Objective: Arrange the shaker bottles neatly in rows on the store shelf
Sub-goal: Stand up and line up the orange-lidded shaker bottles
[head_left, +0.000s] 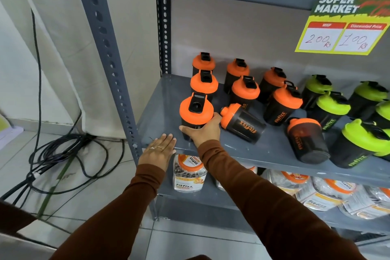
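Observation:
Black shaker bottles with orange lids stand on the grey shelf [160,99]. My right hand [202,131] grips the front-left orange-lidded bottle [196,112], which stands upright near the shelf's front edge. Right beside it another orange-lidded bottle [242,121] lies on its side, lid toward my hand. A further orange bottle [306,140] leans tilted at the front. Several upright orange bottles [203,83] stand behind in rows. Green-lidded bottles [363,139] fill the right side. My left hand [159,150] rests flat on the shelf's front edge, holding nothing.
A price sign [341,25] hangs from the shelf above. Clear jars with orange lids [190,173] sit on the lower shelf. The perforated steel upright [109,48] stands at the left. Black cables [63,154] lie on the tiled floor.

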Demonstrator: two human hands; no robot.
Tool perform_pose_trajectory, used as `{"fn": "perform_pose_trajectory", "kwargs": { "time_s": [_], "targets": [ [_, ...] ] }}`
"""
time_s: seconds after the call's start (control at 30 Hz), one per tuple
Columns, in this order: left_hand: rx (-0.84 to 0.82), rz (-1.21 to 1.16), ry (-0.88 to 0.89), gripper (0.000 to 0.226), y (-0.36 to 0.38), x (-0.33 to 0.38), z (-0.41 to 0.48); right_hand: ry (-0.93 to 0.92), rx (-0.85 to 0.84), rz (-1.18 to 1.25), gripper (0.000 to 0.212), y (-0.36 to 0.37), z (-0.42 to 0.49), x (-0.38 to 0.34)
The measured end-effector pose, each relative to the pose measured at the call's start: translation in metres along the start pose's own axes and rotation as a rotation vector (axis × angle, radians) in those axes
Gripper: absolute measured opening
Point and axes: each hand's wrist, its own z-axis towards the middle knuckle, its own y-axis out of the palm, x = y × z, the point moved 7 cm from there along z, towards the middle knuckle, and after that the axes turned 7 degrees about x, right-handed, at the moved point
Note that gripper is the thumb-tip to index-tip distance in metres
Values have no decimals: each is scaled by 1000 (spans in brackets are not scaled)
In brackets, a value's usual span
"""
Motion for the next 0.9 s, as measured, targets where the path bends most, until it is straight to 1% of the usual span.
{"fn": "perform_pose_trajectory", "kwargs": {
  "time_s": [0.1,0.2,0.27,0.33,0.37,0.4,0.43,0.47,0.5,0.57,0.63,0.67,0.73,0.77,0.9],
  "targets": [
    [-35,-15,-43,49,-2,2,0,-9,-23,-18,92,-2,-1,1],
    [-86,47,-57,50,-2,4,1,-46,-59,-69,107,-4,1,2],
    [-101,36,-82,49,-2,5,2,-105,-80,-169,117,-11,2,1],
    [-82,63,-111,53,2,3,2,-214,-85,-350,110,-23,3,-4],
    [-55,70,-116,62,1,5,3,-280,-59,-465,104,-30,2,-10],
    [-37,63,-123,73,-1,8,4,-361,19,-586,99,-39,3,-17],
    [-36,64,-120,77,-2,11,7,-448,132,-709,96,-47,5,-22],
    [-57,71,-121,73,-1,14,10,-501,227,-796,94,-52,10,-22],
    [-121,92,-133,69,2,15,11,-514,300,-869,90,-58,14,-22],
    [-197,115,-147,69,4,21,15,-466,366,-1017,76,-69,26,-14],
    [-193,141,-138,69,6,23,15,-380,344,-1062,61,-82,37,-6],
    [-192,144,-141,69,7,23,15,-327,312,-1044,60,-86,44,2],
    [-205,158,-155,68,10,22,12,-201,175,-1056,69,-90,53,20],
    [-201,154,-154,68,10,22,12,-195,132,-1072,71,-90,55,26],
    [-174,142,-152,66,9,25,13,-320,140,-1130,66,-93,54,31]
  ]
}}
